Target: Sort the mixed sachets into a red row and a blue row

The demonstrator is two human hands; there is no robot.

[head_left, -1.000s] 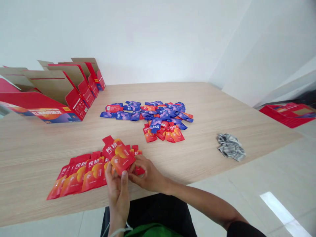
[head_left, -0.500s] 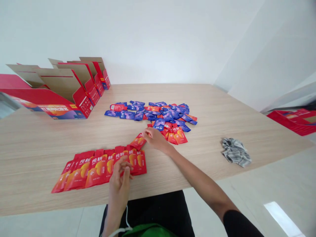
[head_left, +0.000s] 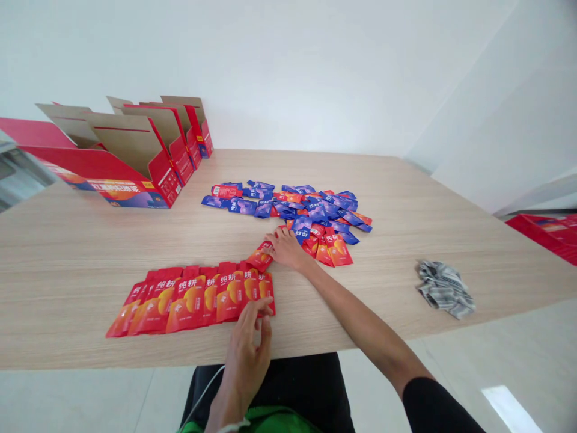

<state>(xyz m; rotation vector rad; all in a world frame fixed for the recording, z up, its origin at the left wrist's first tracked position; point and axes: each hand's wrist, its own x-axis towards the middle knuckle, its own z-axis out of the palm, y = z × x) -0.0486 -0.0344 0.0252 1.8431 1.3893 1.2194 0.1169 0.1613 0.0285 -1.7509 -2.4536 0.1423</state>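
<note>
The fingers (head_left: 273, 243) of the right hand (head_left: 288, 248) are pinched on a red sachet (head_left: 260, 257) touching the row (head_left: 193, 297) laid on the counter (head_left: 406, 198); the left hand (head_left: 250, 355) is spread. Light and slick, it seems best gripped by an edge.

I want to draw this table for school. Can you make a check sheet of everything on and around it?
Surface: pale wood table.
Job's things: row of red sachets, overlapping; loose red sachet at its right end; mixed pile of blue and red sachets behind.
Clutter: crumpled striped cloth at right; open red boxes at far left.
Hands: left hand open, fingertips on the row's right end; right hand pinches the loose sachet.
Cables: thin white cord by the left wrist.
Surroundings: white wall; flat red boxes beyond the table, right.
</note>
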